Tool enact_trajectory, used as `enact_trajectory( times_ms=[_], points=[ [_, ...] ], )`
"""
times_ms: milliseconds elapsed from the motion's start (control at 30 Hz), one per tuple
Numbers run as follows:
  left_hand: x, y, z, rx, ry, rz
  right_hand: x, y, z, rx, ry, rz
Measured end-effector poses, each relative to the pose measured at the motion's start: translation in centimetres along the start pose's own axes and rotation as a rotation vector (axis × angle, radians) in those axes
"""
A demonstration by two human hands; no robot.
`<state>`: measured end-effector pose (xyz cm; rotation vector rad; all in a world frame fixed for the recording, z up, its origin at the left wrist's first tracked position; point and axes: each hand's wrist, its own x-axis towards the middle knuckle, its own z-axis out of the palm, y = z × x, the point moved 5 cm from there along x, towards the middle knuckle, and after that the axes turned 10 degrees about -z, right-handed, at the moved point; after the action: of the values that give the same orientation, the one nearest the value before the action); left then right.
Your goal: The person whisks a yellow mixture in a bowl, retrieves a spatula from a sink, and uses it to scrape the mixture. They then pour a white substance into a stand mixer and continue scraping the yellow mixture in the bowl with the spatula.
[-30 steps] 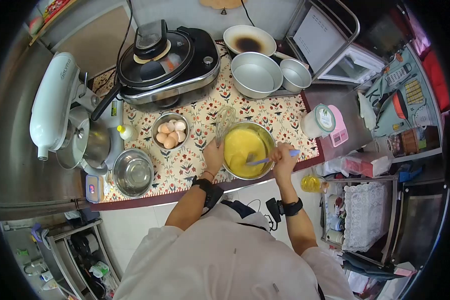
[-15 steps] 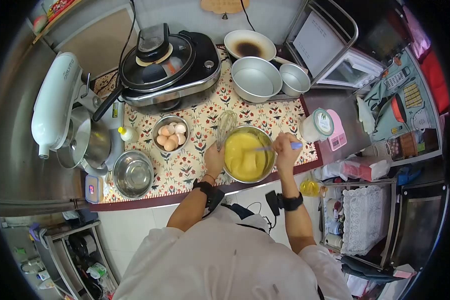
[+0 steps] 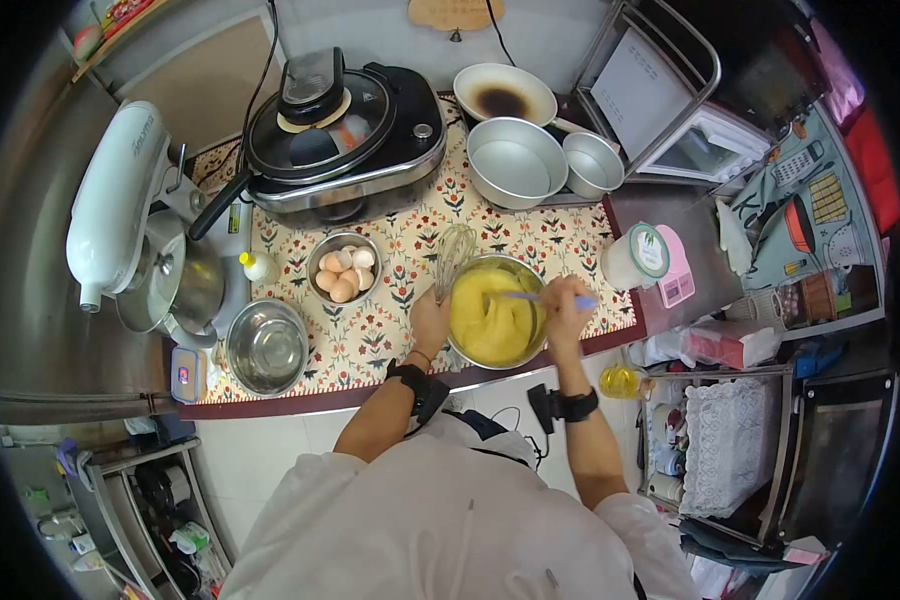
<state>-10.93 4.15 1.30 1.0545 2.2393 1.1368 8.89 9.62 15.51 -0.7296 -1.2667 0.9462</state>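
Observation:
A metal mixing bowl (image 3: 536,352) of smooth yellow batter (image 3: 490,325) stands near the counter's front edge. My right hand (image 3: 567,312) is closed around the purple handle of a spatula (image 3: 518,295), whose blade dips into the batter. Against the bowl's left side rests my left hand (image 3: 429,322), closed around a whisk (image 3: 455,252); its wires point away from me and its handle is hidden by the hand. To the left, a small metal bowl (image 3: 320,250) holds several eggshells (image 3: 344,289).
An empty steel bowl (image 3: 267,347), a yellow-capped bottle (image 3: 259,267) and a stand mixer (image 3: 120,200) are left. Behind stand an electric pan (image 3: 315,150) and round cake tins (image 3: 515,160). A white tub (image 3: 630,258) and pink scale (image 3: 676,270) sit right.
The spatula has swept through the batter, leaving different folds on its surface. My right hand has shifted slightly down and left; my left hand stays at the bowl.

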Motion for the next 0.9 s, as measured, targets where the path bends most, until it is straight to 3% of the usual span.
enact_trajectory(
  times_ms=[33,133,233,267,333,433,533,633,733,767,800,900],
  points=[
    [0.1,0.1,0.0,-0.008,0.005,-0.002,-1.3,1.0,0.5,-0.035,0.018,-0.059],
    [0.1,0.0,0.0,-0.031,0.031,0.023,-7.1,2.6,1.0,-0.319,-0.270,-0.135],
    [-1.0,-0.7,0.0,-0.045,0.041,0.028,-6.9,3.1,-0.8,-0.106,-0.249,0.126],
    [-0.6,-0.5,0.0,-0.038,0.007,-0.004,-4.5,2.8,-0.8,0.047,-0.189,0.343],
    [0.2,-0.2,0.2,-0.040,-0.014,-0.009,-0.2,1.3,-0.4,0.188,-0.160,0.363],
    [-0.2,-0.6,0.4,-0.064,0.020,0.007,0.7,0.3,1.1,0.178,-0.093,0.171],
    [-0.2,-0.6,0.3,-0.066,0.012,-0.004,-3.9,4.0,1.6,-0.266,-0.099,-0.126],
    [0.5,0.2,-0.1,-0.045,0.025,-0.017,-7.8,3.5,0.3,-0.308,-0.299,-0.301],
    [-0.3,0.2,-0.1,-0.029,0.000,-0.022,-3.0,2.4,-1.7,0.087,-0.137,0.298],
    [-0.4,-0.3,0.1,-0.033,0.000,-0.012,-0.8,1.5,-1.8,0.143,-0.175,0.359],
    [0.0,-0.2,0.2,-0.041,0.007,-0.002,1.1,1.1,-1.6,0.199,-0.220,0.415],
    [0.0,0.0,0.0,-0.084,-0.011,-0.007,2.2,0.5,-0.3,0.238,-0.135,0.162]
  ],
)
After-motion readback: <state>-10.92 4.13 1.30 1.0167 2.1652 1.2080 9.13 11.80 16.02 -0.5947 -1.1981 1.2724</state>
